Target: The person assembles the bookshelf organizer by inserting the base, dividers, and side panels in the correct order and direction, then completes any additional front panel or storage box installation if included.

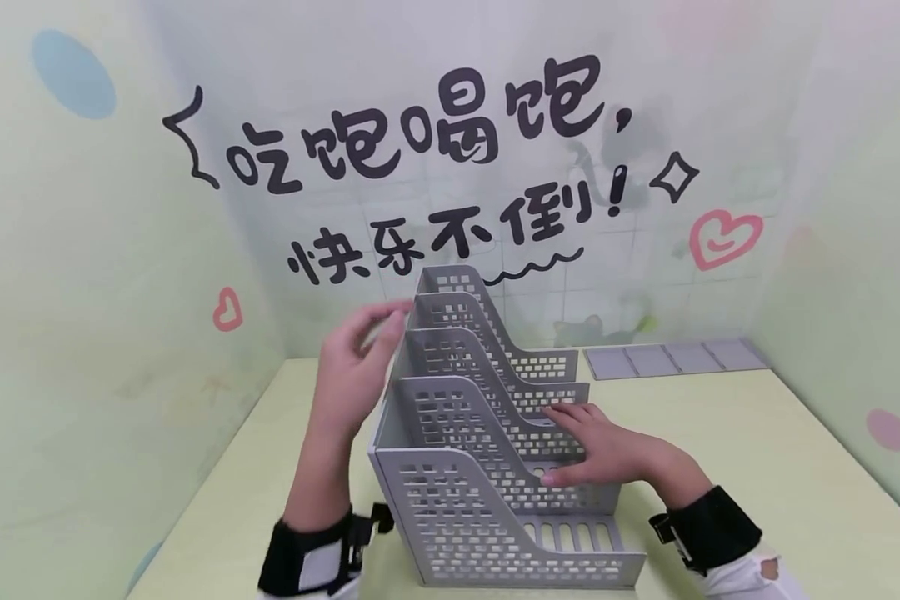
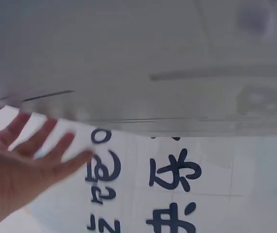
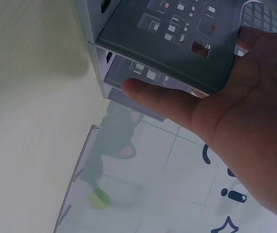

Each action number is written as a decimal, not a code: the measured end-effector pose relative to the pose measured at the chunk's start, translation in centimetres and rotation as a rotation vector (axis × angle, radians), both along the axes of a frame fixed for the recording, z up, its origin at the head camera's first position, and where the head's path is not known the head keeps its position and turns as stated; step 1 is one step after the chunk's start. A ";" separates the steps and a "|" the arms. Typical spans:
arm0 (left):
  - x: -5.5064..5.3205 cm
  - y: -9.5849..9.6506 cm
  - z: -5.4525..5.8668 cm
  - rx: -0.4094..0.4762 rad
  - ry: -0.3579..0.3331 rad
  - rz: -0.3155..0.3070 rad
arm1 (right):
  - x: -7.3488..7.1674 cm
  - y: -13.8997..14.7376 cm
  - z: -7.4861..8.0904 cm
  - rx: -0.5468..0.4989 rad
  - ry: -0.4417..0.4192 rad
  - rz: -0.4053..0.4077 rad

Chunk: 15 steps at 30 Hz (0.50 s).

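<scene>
A grey plastic file rack (image 1: 525, 558) with perforated, sloping dividers stands upright on the table in the head view. My left hand (image 1: 356, 358) is at its tall back side, fingers loosely bent near the upper edge. In the left wrist view, the left hand's fingers (image 2: 31, 160) are spread beside a smooth grey panel (image 2: 128, 63), with nothing in their grasp. My right hand (image 1: 607, 450) reaches over the low front of the dividers and grips there, thumb nearer me and fingers farther back. In the right wrist view, a perforated divider (image 3: 143, 43) lies between its digits.
A flat grey panel (image 1: 675, 358) with dividing lines lies at the table's back right, by the wall. The pale yellow table (image 1: 720, 433) is enclosed by printed walls (image 1: 817, 250) at the back and both sides.
</scene>
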<state>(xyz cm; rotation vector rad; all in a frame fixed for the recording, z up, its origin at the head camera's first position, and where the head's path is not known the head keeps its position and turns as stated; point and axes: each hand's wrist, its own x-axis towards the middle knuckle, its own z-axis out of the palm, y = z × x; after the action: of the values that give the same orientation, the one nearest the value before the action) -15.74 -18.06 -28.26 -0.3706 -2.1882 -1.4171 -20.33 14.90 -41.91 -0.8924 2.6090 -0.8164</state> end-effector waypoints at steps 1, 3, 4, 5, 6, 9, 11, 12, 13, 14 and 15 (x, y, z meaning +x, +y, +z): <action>0.6 -0.4 -0.4 -0.006 -0.008 -0.051 | 0.0 0.0 0.1 0.005 0.004 -0.002; 1.6 -1.0 -0.8 -0.059 -0.007 -0.141 | -0.1 0.1 0.3 0.003 0.010 -0.012; 1.9 -1.2 -0.9 -0.108 0.005 -0.161 | -0.1 0.2 0.4 0.001 0.011 -0.016; 2.3 -1.3 -0.9 -0.150 0.017 -0.183 | -0.1 0.2 0.5 -0.004 0.009 -0.019; 2.5 -1.4 -0.8 -0.179 0.012 -0.199 | -0.1 0.2 0.5 -0.007 0.008 -0.019; 3.2 -1.5 -0.6 -0.188 -0.071 -0.197 | 0.0 0.0 0.4 -0.006 -0.007 -0.009; 3.6 -1.5 -0.5 -0.168 -0.147 -0.182 | 0.1 -0.2 0.2 -0.001 -0.022 -0.001; 3.8 -1.5 -0.4 -0.154 -0.181 -0.174 | 0.1 -0.3 0.2 0.004 -0.027 0.002; 3.9 -1.4 -0.4 -0.150 -0.203 -0.160 | 0.2 -0.4 0.2 0.012 -0.034 0.001; 4.0 -1.4 -0.3 -0.149 -0.217 -0.144 | 0.2 -0.3 0.3 0.014 -0.043 0.004; 4.0 -1.3 -0.3 -0.148 -0.225 -0.129 | 0.1 -0.2 0.5 0.013 -0.051 0.014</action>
<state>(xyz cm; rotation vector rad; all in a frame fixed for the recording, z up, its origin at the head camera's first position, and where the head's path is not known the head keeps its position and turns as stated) -11.70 -19.34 -28.56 -0.4294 -2.5006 -1.4283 -20.24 14.68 -41.36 -0.8733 2.5590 -0.8069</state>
